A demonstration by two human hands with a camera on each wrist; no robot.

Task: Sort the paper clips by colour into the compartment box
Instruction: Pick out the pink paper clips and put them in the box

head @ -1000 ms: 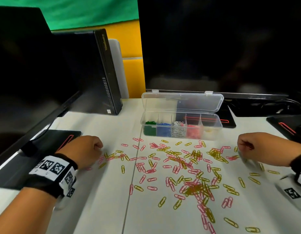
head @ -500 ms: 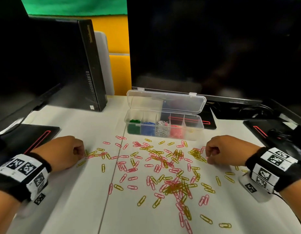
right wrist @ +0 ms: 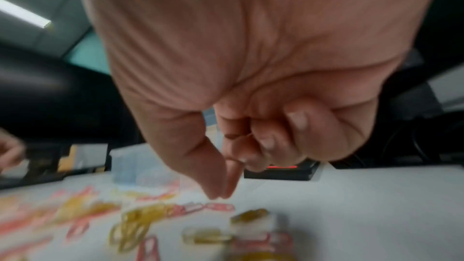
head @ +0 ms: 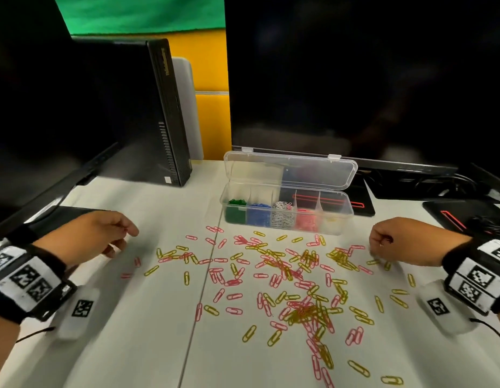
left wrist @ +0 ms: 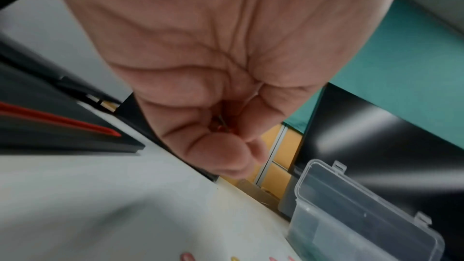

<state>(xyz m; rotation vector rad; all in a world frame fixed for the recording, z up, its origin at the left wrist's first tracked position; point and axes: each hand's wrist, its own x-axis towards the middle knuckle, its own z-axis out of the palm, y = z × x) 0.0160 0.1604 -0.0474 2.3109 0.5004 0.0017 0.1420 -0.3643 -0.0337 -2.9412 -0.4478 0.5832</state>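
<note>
The compartment box (head: 285, 217) lies long axis parallel to the table's (head: 131, 331) far edge, lid open. Pink and yellow paper clips (head: 285, 275) scatter before it. Left hand (head: 89, 239) curls around pink clips; right hand (head: 397, 239) hovers palm-down, thumb and forefinger pinched together, contents unclear.

Large dark monitor (head: 355, 79) is standing at the back of the white desk (head: 131, 345). Black tower computer (head: 148, 113) is sitting upright at back left. Black red-lined pad (head: 453, 217) is lying far right, cables (head: 439, 183) trailing behind.

Both hands (head: 89, 236) (head: 397, 236) low, fingers (right wrist: 276, 142) curled.
</note>
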